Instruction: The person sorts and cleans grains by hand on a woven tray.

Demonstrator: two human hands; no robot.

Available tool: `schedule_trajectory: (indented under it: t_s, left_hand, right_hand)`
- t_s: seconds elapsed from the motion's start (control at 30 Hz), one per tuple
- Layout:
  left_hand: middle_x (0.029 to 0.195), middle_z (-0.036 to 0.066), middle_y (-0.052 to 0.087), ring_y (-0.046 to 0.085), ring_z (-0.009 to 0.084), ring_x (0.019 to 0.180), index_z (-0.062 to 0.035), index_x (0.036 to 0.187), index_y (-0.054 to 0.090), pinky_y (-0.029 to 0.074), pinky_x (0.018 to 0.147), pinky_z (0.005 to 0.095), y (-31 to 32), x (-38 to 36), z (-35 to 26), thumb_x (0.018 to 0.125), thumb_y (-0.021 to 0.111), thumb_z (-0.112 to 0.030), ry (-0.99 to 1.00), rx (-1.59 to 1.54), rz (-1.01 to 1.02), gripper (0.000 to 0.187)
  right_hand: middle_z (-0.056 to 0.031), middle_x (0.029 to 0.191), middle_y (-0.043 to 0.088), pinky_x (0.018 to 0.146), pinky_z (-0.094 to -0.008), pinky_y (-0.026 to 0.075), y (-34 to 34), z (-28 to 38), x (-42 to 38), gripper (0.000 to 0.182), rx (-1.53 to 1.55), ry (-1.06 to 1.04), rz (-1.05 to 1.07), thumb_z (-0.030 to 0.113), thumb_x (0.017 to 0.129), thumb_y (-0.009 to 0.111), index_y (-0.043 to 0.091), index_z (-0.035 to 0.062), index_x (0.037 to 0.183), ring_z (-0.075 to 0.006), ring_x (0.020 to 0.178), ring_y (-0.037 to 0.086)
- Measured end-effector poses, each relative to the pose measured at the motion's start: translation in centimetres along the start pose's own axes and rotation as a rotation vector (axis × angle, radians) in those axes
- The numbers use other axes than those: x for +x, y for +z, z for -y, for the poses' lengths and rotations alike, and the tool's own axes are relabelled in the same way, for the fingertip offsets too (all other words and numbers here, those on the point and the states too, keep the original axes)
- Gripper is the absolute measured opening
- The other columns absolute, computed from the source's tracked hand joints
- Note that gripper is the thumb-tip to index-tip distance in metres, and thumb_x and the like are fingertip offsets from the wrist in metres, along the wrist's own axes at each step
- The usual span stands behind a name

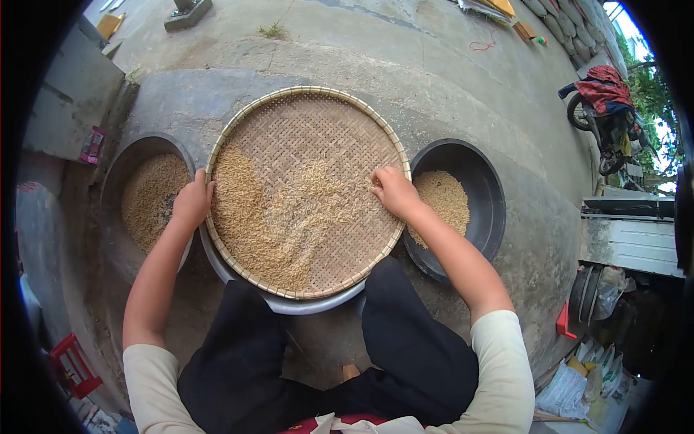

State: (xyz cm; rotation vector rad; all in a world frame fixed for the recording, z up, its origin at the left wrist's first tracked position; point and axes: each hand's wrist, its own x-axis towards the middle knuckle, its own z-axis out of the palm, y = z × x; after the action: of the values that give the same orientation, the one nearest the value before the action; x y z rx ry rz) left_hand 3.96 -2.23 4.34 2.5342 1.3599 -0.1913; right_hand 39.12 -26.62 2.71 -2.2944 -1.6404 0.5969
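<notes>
A round woven bamboo winnowing tray (347,126) rests on a silvery basin (307,307) between my knees. Unhusked rice grains (242,210) lie thickest along its left and lower side, thinning toward the middle. My left hand (193,200) is closed on the tray's left rim, thumb on the inner side. Inside the right rim, my right hand (395,192) hovers over or touches the weave with its fingers pinched together; what they hold is too small to make out.
A dark basin (486,173) with paler grain stands to the right, another grain-filled basin (116,170) to the left. Concrete ground (347,58) surrounds them. Farther off on the right are a motorbike (607,119), stacked sacks (567,29) and plastic bags (571,390). A red plastic item (74,367) lies lower left.
</notes>
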Motion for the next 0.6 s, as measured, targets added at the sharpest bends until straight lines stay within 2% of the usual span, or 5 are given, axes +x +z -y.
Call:
schedule_trajectory:
  t_s: [0.2,0.43,0.5,0.53,0.6]
  left_hand:
    - [0.072,0.022,0.059,0.058,0.0406,0.068,-0.0040,0.111,0.039,0.045,0.059,0.0497,0.5,-0.1,0.4,0.091,0.043,-0.027,0.022,-0.015,-0.039,0.031]
    - [0.073,0.022,0.060,0.058,0.0407,0.069,-0.0050,0.113,0.039,0.045,0.059,0.0493,0.7,0.0,0.6,0.091,0.043,-0.027,0.020,-0.009,-0.026,0.032]
    - [0.074,0.022,0.060,0.058,0.0411,0.069,-0.0054,0.113,0.040,0.045,0.060,0.0494,0.7,0.0,0.5,0.091,0.042,-0.028,0.019,-0.012,-0.037,0.031]
    - [0.074,0.022,0.060,0.058,0.0411,0.069,-0.0054,0.113,0.040,0.045,0.060,0.0494,0.7,0.0,0.4,0.091,0.042,-0.028,0.023,-0.011,-0.033,0.031]
    - [0.074,0.022,0.060,0.058,0.0413,0.070,-0.0055,0.113,0.040,0.045,0.060,0.0497,0.5,0.0,0.3,0.092,0.042,-0.028,0.010,-0.019,-0.027,0.031]
  right_hand:
    - [-0.0123,0.093,0.055,0.073,-0.0401,0.046,0.0,-0.4,0.4,0.013,-0.004,-0.004,0.020,0.013,0.081,0.055,0.054,0.0077,0.093,-0.0313,0.088,0.056]
    - [-0.0123,0.090,0.054,0.072,-0.0406,0.045,0.3,-0.8,0.2,0.009,-0.022,-0.074,-0.025,0.010,0.082,0.053,0.052,0.0068,0.090,-0.0319,0.086,0.055]
    - [-0.0131,0.088,0.055,0.071,-0.0385,0.045,-0.3,-0.4,-0.1,0.010,0.095,-0.094,-0.112,0.009,0.081,0.055,0.053,0.0050,0.090,-0.0308,0.083,0.056]
    - [-0.0131,0.088,0.055,0.071,-0.0385,0.045,-0.9,-0.1,-0.4,0.010,0.096,-0.088,-0.112,0.009,0.081,0.055,0.053,0.0050,0.090,-0.0308,0.083,0.056]
    - [-0.0138,0.085,0.055,0.072,-0.0348,0.045,-2.2,0.1,-0.8,0.013,0.318,0.093,-0.125,0.008,0.080,0.058,0.055,0.0032,0.092,-0.0276,0.080,0.056]
